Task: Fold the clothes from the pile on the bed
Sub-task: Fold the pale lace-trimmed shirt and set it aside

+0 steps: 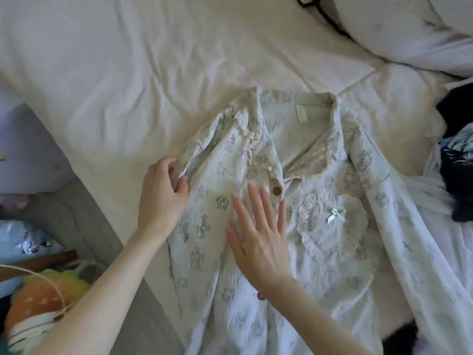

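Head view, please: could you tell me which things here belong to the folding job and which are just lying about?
Job: pyjama shirt; left hand gripping its shoulder; right hand flat on its front; dark clothes pile; bed sheet.
Lying about: pillow; plush toy.

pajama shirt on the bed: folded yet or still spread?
Mostly spread. The pajama shirt lies front up on the bed, collar open. Only its shoulder edge is gathered where the left hand grips it; the right hand presses flat.

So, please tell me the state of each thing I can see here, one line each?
Pyjama shirt: spread flat on the bed, front up, top button fastened, collar open.
Left hand: grips the shirt's shoulder edge.
Right hand: flat, fingers straight, pressing the shirt front.
Pile of clothes: unfolded, at the right edge.
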The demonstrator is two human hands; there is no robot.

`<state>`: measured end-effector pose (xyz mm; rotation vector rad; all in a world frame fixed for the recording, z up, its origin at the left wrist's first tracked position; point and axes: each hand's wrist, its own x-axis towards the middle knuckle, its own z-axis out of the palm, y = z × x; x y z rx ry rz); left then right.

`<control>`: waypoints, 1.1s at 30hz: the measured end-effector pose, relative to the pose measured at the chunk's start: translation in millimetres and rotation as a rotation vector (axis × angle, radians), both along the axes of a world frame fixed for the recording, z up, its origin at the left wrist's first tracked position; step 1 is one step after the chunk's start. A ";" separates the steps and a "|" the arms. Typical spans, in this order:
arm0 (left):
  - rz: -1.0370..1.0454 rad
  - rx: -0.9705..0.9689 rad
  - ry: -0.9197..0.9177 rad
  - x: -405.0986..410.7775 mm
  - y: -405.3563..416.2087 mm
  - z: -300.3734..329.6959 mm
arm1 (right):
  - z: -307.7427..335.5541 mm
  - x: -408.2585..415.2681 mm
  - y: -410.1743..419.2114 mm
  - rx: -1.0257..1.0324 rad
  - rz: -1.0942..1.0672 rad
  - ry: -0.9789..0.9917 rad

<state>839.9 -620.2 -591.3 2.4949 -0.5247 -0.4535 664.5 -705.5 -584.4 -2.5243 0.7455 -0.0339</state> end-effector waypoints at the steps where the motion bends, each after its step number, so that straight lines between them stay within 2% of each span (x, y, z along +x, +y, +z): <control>1: 0.067 -0.010 0.032 -5.9 8.9 1.7 | -0.9 -3.9 8.8 0.029 -0.026 0.026; 3: 0.202 -0.015 0.146 -13.8 24.5 2.4 | -6.0 -12.1 20.7 0.093 -0.116 0.092; 6: 0.279 0.002 0.241 -19.1 46.8 -0.9 | -21.5 -25.6 27.7 0.172 -0.213 0.213; 9: 0.436 -0.128 0.384 -0.2 62.4 2.6 | -36.0 -31.1 22.3 0.183 -0.226 0.329; 10: 0.430 -0.136 0.379 10.4 67.5 5.4 | -39.0 -31.8 20.8 0.188 -0.220 0.337; 15: 0.211 -0.156 0.100 96.1 73.6 40.4 | -36.7 -29.3 23.1 0.237 -0.285 0.242; 19: 0.088 -0.069 -0.148 166.7 59.0 65.1 | -34.9 -26.1 21.0 0.185 -0.254 0.365; 23: 0.053 0.019 -0.249 194.2 49.7 61.9 | -31.7 -19.8 22.3 0.147 -0.247 0.446; 26: 0.053 0.001 -0.252 159.9 63.3 43.9 | -22.0 -13.4 28.5 0.158 -0.290 0.377; 28: 0.127 -0.105 -0.127 105.7 79.1 27.9 | -14.4 -11.7 36.9 0.187 -0.337 0.264; 29: 0.178 -0.131 0.011 74.5 88.9 19.9 | -10.9 -12.4 42.3 0.208 -0.367 0.208; 31: 0.245 -0.179 0.422 13.7 107.6 4.0 | -6.0 -18.7 54.2 0.242 -0.434 0.129; 33: 0.181 -0.224 0.764 -37.1 123.0 -7.7 | -4.3 -31.4 65.8 0.253 -0.483 0.113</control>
